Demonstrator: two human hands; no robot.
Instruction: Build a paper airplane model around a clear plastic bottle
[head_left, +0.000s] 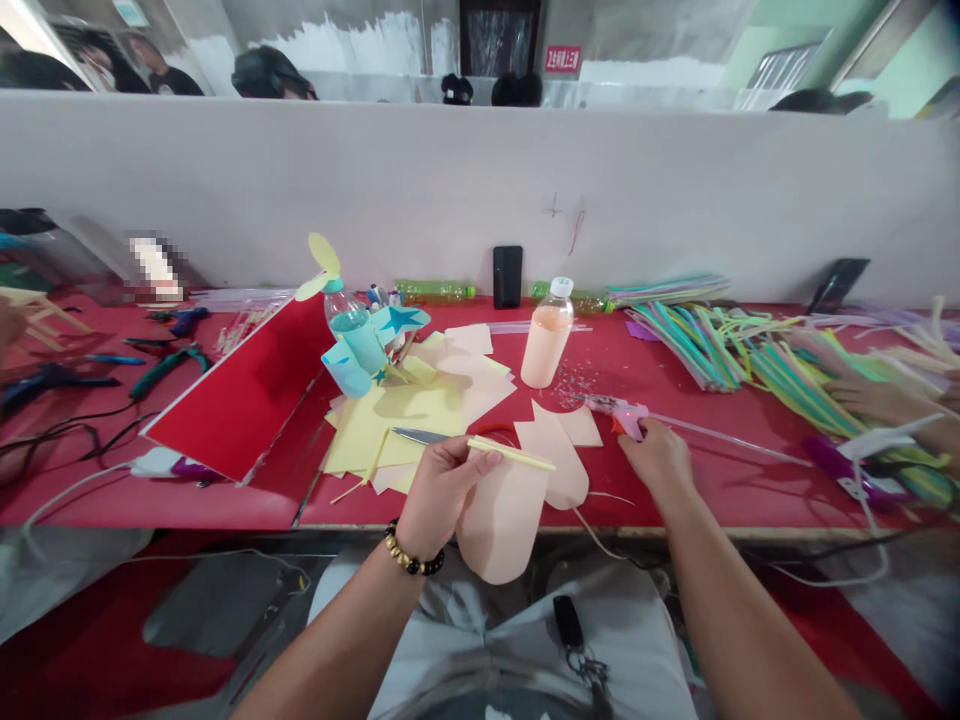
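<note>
Clock ref: table centre, 12 = back wall. Far L, 9 o'c: black glue gun (45,385) & green-handled pliers (169,368) among cords. Flat red board (240,390) at 9–10 o'c, edge by yellow paper sheets (390,430). Bottle craft w/ yellow fan blades (352,335) stands on/at back of sheets, approx 11 o'c. Phone (508,277) upright vs wall at 12. L hand (442,495), 6–7 o'c, pinches yellow straw (514,453) between thumb & fingers, held over peach paper cutouts (499,525). Steel blade (420,436) pokes out past L hand toward 9; handle hidden, can't tell if gripped. Peach-filled bottle (546,335) at 1 o'c. R hand (658,460), 4 o'c, well apart from L, fingers at pink glue gun (626,415); grip unclear. Clear glue stick (720,430) lies just R of gun. Bundled colored straws (720,350) at 2–3 o'c. Far R: co-worker's hand (877,400) among straws. Work in hand as seen: straw piece over cutouts, blade & glue gun both at hand.
</note>
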